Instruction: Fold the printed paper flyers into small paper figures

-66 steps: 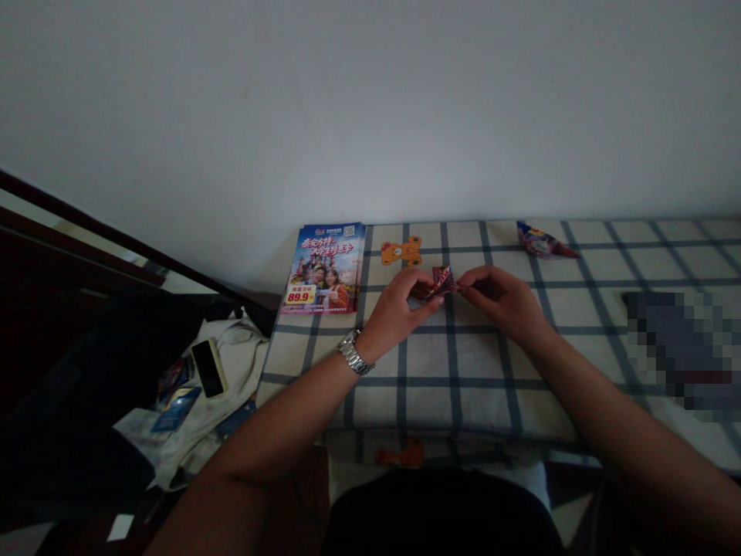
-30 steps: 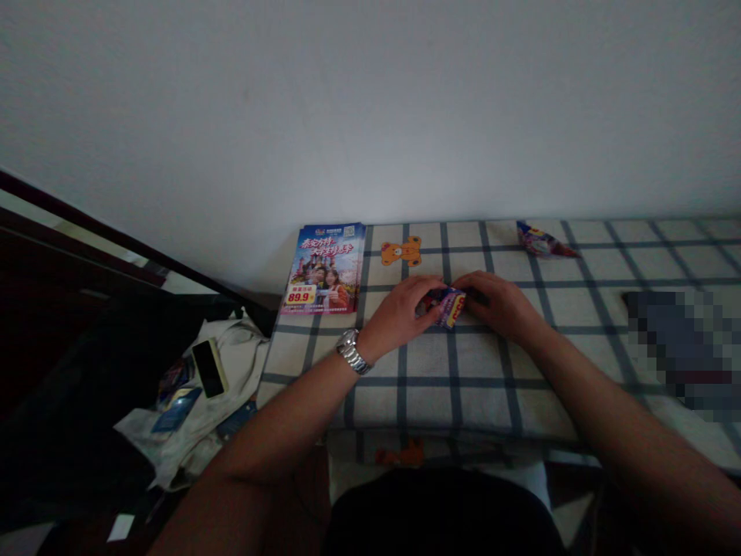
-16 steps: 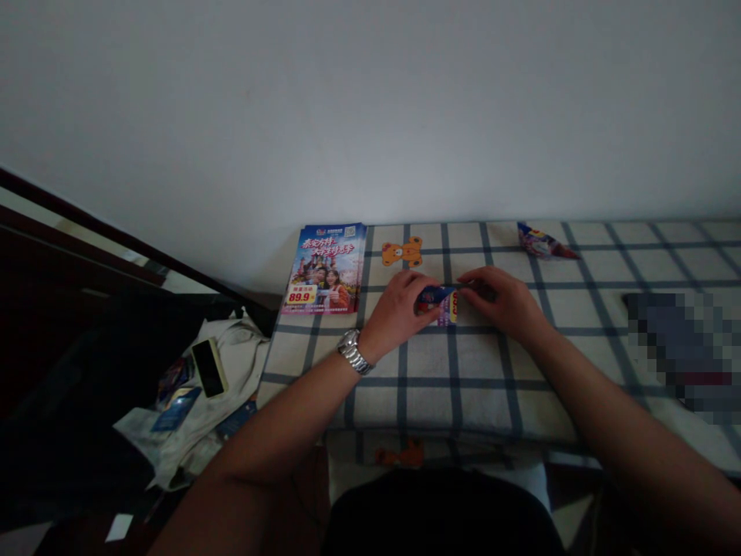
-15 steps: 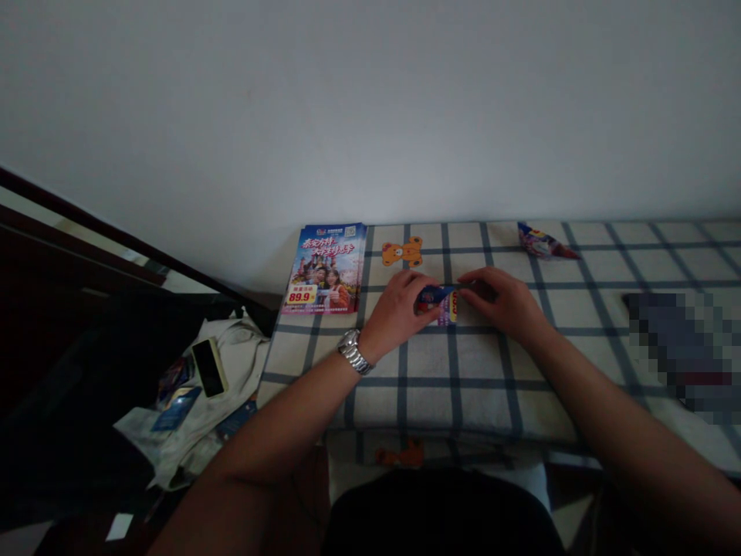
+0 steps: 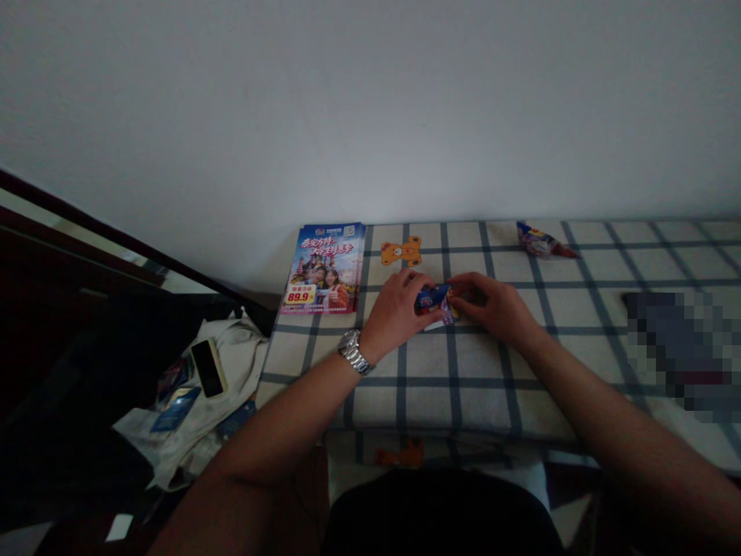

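Observation:
A small folded leaflet [image 5: 435, 298], blue and purple with a white edge showing below, is held just over the checked cloth between my two hands. My left hand [image 5: 399, 310], with a metal watch [image 5: 354, 352] on its wrist, pinches the leaflet's left part between thumb and fingers. On its right edge, my right hand [image 5: 492, 306] has thumb and fingertips closed. Left of my hands lies a stack of printed leaflets [image 5: 324, 266], face up. Farther back on the right stands a folded paper piece [image 5: 544, 241] with similar print.
A checked cloth [image 5: 480, 401] with bear patterns covers the table, which meets a pale wall [image 5: 370, 108]. Blurred out at right is a dark flat object [image 5: 683, 347]. Below the table's left side, a phone [image 5: 209, 367] rests on a white bag [image 5: 243, 351] among papers.
My right hand has moved left, closer to my left hand. The leaflet's right part has bent over, and a white edge now shows beneath it.

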